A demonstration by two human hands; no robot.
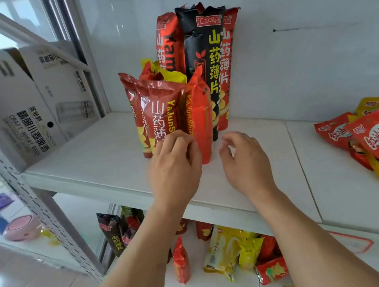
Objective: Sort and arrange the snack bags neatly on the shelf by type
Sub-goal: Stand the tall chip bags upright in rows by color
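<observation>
On the white shelf [97,162] stands a cluster of upright snack bags. At the back are a tall black bag [207,55] and tall red bags [168,42]. In front stand shorter red bags [159,109] and a narrow red bag [201,118]. My left hand [174,166] reaches in at the base of the short red bags, its fingertips touching the front bag and the narrow red one. Just right of the cluster hovers my right hand [244,161], fingers loosely curled and holding nothing. A flat pile of red and yellow bags [370,138] lies at the shelf's right end.
White cardboard boxes [29,101] stand at the shelf's left end. The lower shelf holds mixed loose bags, yellow [225,249], red [181,261] and black [113,233]. A perforated metal upright [25,191] frames the left side. The wall [301,38] is close behind.
</observation>
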